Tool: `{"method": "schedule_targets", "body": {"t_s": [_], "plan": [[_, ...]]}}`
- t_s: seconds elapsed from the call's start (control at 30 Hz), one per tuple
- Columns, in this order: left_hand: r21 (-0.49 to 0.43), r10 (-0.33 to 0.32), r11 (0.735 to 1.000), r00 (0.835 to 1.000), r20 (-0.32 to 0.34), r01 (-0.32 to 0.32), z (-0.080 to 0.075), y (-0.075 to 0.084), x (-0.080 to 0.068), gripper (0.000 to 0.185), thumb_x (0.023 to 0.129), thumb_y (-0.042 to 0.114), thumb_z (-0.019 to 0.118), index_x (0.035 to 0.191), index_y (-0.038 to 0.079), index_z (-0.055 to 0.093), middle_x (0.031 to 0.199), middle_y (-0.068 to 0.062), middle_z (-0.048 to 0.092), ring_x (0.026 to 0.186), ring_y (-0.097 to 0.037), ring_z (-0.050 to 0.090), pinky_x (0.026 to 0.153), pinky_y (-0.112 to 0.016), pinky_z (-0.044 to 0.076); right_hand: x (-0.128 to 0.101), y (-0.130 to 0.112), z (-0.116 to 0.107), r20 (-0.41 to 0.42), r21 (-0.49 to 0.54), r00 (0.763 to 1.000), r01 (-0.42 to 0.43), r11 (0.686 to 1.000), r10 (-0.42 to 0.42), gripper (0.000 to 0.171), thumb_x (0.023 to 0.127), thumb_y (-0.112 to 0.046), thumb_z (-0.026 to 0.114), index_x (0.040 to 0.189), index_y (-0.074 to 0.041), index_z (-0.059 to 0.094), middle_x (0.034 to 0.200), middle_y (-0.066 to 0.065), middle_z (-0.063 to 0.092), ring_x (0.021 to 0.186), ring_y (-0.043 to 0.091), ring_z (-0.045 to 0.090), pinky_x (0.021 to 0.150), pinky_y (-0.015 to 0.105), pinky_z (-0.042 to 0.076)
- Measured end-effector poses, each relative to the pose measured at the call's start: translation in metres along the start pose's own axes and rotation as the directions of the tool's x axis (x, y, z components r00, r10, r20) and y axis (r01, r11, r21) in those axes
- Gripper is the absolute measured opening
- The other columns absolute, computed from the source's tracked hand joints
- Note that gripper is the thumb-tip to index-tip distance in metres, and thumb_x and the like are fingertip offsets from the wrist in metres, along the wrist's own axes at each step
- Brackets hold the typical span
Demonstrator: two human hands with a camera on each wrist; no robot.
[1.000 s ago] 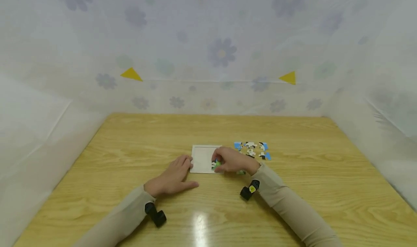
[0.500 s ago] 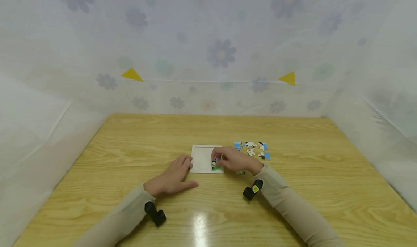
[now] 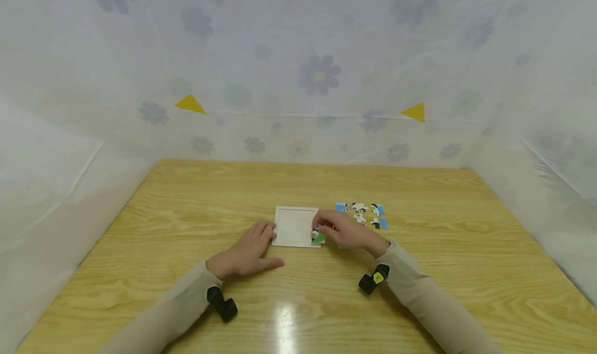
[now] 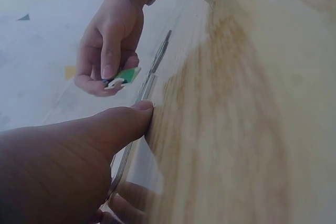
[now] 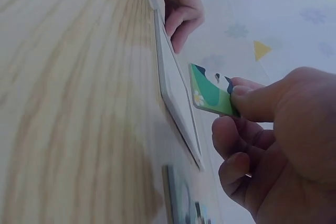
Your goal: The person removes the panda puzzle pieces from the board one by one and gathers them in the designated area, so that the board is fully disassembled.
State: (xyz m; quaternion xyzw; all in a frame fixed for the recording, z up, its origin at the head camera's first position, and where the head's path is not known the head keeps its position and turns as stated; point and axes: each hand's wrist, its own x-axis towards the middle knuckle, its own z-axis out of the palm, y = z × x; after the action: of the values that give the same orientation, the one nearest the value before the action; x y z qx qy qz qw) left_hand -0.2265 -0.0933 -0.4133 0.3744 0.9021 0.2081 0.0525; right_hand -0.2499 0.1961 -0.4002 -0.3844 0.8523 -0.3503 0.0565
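Between thumb and fingers, my right hand (image 3: 347,230) pinches a green jigsaw piece (image 5: 209,92) with black-and-white print and a small flower. In the head view the piece overlaps the right edge of a shallow white puzzle tray (image 3: 293,227); in the right wrist view it is tilted and raised above the tray. My left hand (image 3: 248,250) rests at the tray's left side, fingers extended against the rim and thumb spread toward the front. The tray's bare white floor shows.
Several loose panda jigsaw pieces (image 3: 358,208) lie right of the tray, some partly hidden behind my right hand. The wooden table (image 3: 210,198) ends at a flowered white curtain (image 3: 298,84) at the back. White curtains also stand at both sides.
My right hand has drawn back to the right with the jigsaw piece, from over the tray's lower right part to its right edge. The left hand has stayed in place.
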Motion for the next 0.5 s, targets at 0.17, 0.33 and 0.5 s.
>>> {"method": "schedule_targets", "body": {"t_s": [0.17,0.33,0.5], "plan": [[-0.010,0.017,1.000,1.000,-0.009,-0.017,0.002,-0.001,0.001,0.050,0.090,0.043,0.063,0.113,0.003,0.045,0.134,-0.018,0.036,0.124,-0.034,0.037,0.102,-0.052,0.032,-0.016,0.011,-0.006,-0.032,-0.020,0.999,0.002,1.000,-0.003,0.014,0.102,-0.010,0.044,0.104,-0.011,0.058,0.077,0.000,0.055,0.059,0.004,0.042,0.058,0.024,0.041],[-0.025,0.024,0.999,1.000,-0.015,-0.025,0.002,-0.002,0.002,0.051,0.091,0.043,0.063,0.115,0.002,0.046,0.134,-0.019,0.036,0.124,-0.036,0.037,0.102,-0.055,0.032,-0.030,0.017,-0.015,-0.072,-0.022,0.997,-0.020,1.000,0.018,0.013,0.101,-0.008,0.047,0.104,-0.006,0.059,0.078,0.001,0.056,0.060,0.004,0.042,0.060,0.025,0.041],[-0.029,0.016,0.999,1.000,-0.006,-0.016,0.002,-0.003,0.001,0.051,0.091,0.043,0.062,0.116,0.001,0.046,0.135,-0.020,0.035,0.125,-0.037,0.036,0.101,-0.056,0.031,-0.041,0.021,-0.022,-0.076,-0.004,0.993,-0.088,0.996,0.088,0.015,0.102,-0.007,0.044,0.107,-0.003,0.058,0.084,0.005,0.057,0.059,0.005,0.043,0.060,0.025,0.043]]}}
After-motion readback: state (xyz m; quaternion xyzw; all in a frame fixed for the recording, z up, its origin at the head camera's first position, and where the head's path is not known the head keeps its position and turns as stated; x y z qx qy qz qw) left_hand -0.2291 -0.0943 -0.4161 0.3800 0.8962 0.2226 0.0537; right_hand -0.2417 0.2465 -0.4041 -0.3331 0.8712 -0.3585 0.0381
